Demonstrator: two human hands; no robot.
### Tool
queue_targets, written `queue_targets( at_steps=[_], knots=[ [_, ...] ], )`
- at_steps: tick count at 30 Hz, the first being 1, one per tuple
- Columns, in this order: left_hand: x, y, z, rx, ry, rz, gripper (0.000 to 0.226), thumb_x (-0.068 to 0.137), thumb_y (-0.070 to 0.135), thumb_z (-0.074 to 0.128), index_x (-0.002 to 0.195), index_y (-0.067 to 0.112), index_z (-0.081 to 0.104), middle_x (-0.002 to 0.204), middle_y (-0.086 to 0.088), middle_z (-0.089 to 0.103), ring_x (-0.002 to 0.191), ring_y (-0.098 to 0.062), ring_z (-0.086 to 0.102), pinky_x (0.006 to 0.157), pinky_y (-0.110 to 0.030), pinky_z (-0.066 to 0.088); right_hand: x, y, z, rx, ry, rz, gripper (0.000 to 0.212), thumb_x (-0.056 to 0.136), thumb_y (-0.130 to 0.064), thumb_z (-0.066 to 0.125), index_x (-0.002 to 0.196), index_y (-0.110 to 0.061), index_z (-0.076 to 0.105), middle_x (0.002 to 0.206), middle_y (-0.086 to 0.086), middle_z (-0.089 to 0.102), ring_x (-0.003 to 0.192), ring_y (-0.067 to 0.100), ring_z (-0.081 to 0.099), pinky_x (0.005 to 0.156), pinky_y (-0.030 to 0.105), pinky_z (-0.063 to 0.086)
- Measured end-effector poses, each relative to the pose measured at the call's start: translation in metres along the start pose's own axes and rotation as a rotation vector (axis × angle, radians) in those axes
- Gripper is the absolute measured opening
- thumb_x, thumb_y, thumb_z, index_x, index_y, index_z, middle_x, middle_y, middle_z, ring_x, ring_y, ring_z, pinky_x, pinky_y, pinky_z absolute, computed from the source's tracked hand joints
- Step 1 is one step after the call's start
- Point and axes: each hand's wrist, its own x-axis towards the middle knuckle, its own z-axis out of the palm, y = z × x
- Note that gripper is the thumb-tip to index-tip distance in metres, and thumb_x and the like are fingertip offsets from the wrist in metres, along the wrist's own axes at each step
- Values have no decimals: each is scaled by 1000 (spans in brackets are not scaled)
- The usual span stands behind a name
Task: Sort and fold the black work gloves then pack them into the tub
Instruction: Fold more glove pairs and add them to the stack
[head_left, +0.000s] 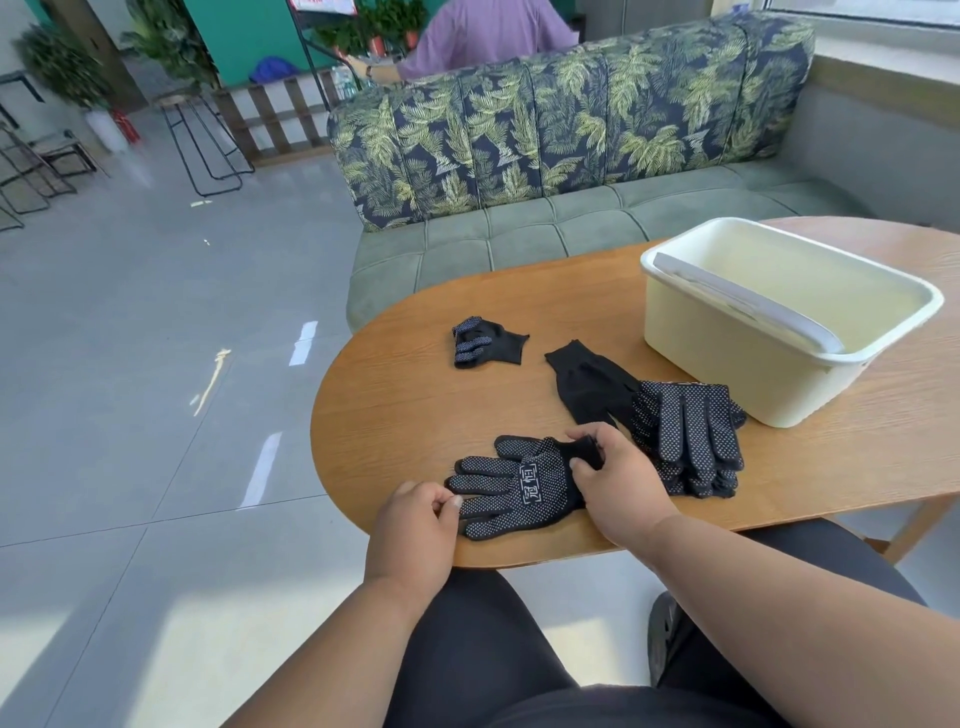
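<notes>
A black dotted work glove (519, 486) lies flat near the table's front edge, fingers pointing left. My left hand (421, 519) pinches its fingertips. My right hand (618, 480) grips its cuff end. To the right lies a stack of black gloves (675, 431), one with its plain cuff stretched toward the far left. A folded glove bundle (485, 343) sits further back on the left. The pale yellow tub (691, 327) stands at the right rear of the table, with a white flat piece leaning inside it.
The wooden oval table (405, 415) ends just left of the gloves. A green sofa (519, 228) with a leaf-print back stands behind it. A person in a purple shirt (483, 36) is beyond the sofa. Stools stand on the tiled floor at the far left.
</notes>
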Motion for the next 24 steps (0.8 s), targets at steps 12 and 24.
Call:
queue_targets(
  at_steps=[12, 24],
  knots=[
    [3, -3, -2, -25, -24, -11, 15, 102, 33, 61, 91, 31, 71, 96, 16, 59, 88, -8, 58, 78, -30, 53, -2, 5, -1, -28, 8, -25, 44, 99, -16, 61, 135, -38, 54, 112, -7, 68, 91, 8, 67, 80, 24, 58],
    [16, 11, -8, -106, -19, -151, 17, 101, 46, 59, 97, 33, 69, 90, 20, 66, 83, 3, 59, 64, -21, 44, -7, 2, -2, -88, 8, -53, 48, 97, -15, 62, 138, -38, 52, 100, -10, 69, 80, 9, 68, 67, 21, 57]
  ],
)
